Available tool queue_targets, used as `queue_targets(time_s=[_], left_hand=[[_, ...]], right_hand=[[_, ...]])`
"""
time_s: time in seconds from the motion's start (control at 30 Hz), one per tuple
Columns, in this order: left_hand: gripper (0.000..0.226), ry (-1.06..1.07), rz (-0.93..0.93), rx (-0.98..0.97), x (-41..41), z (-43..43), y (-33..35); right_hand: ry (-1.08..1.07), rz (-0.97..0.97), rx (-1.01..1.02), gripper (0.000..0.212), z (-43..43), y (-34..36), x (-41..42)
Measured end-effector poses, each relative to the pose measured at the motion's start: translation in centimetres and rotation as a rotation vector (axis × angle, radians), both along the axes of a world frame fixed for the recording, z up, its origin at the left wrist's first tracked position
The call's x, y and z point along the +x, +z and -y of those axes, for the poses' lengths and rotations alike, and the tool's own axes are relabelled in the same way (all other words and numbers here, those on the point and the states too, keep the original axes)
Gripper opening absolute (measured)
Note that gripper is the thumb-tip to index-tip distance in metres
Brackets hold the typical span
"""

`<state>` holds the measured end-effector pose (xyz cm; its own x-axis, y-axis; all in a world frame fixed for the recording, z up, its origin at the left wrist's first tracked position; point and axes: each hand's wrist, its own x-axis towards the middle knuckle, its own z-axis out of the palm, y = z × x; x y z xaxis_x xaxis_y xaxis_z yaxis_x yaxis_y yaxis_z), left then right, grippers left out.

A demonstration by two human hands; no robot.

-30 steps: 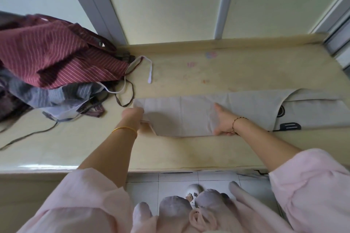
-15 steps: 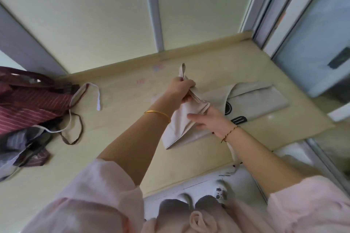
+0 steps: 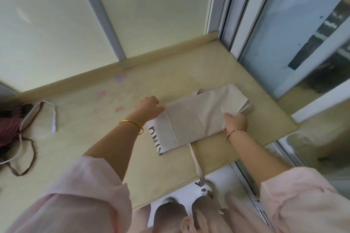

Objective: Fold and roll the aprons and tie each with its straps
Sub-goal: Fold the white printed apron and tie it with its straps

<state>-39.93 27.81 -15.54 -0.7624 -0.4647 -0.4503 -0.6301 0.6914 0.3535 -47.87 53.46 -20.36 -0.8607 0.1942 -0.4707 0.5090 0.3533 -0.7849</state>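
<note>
On the pale worktop (image 3: 91,138) by the glass door the folded apron (image 3: 198,119) lies flat, soft, light and likely to slip open, so with your left hand (image 3: 149,106) at its far corner, grip unclear, and your right hand (image 3: 236,122) pinching its near edge, take the stacked folds, not the dangling strap (image 3: 197,162).

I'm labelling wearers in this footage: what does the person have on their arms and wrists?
Loose pale pink sleeves, the left sleeve and right sleeve, reach about the elbows. A thin gold bangle circles the left wrist, a thin dark cord bracelet the right.
</note>
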Motion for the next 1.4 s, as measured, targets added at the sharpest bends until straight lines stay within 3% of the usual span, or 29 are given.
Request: queue_targets(time_s=[0.1, 0.17, 0.37, 0.47, 0.57, 0.63, 0.73, 0.83, 1.03, 1.4], left_hand=[[0.029, -0.036, -0.070, 0.032, 0.1, -0.1, 0.1], [0.038, -0.074, -0.067, -0.009, -0.1, -0.2, 0.1], [0.041, -0.239, 0.126, -0.179, 0.4, 0.1, -0.7], [0.022, -0.302, 0.155, -0.128, 1.1, 0.6, -1.0], [0.018, -0.299, 0.177, -0.097, 2.9, 2.0, -0.4], [0.013, -0.261, 0.258, -0.144, 5.0, 4.0, 0.0], [0.033, -0.171, 0.392, -0.220, 8.8, 7.2, 0.2], [0.046, -0.073, 0.284, -0.232, 10.3, 8.3, 0.5], [0.030, -0.025, 0.145, -0.093, 7.4, 6.5, -1.2], [0.024, 0.023, -0.012, -0.193, 6.4, 5.7, -2.0]], right_hand=[[-0.007, -0.016, 0.006, 0.015, 0.2, 0.4, 0.0], [0.015, -0.027, 0.024, 0.013, 0.5, 0.5, 0.0], [0.046, -0.050, 0.072, 0.026, 1.1, 1.0, 0.2], [0.063, -0.061, 0.045, 0.027, 2.1, 1.4, 0.6], [0.130, -0.096, 0.001, 0.019, 4.3, 1.8, 1.1], [0.222, -0.069, -0.085, 0.003, 6.7, 1.8, 1.7], [0.376, 0.039, -0.194, 0.016, 10.2, 1.3, 3.2], [0.394, 0.027, -0.164, 0.014, 12.2, 1.6, 4.4], [0.362, -0.056, 0.004, 0.013, 12.1, 1.6, 3.3], [0.259, -0.150, 0.094, 0.022, 11.1, 0.3, 2.3]])
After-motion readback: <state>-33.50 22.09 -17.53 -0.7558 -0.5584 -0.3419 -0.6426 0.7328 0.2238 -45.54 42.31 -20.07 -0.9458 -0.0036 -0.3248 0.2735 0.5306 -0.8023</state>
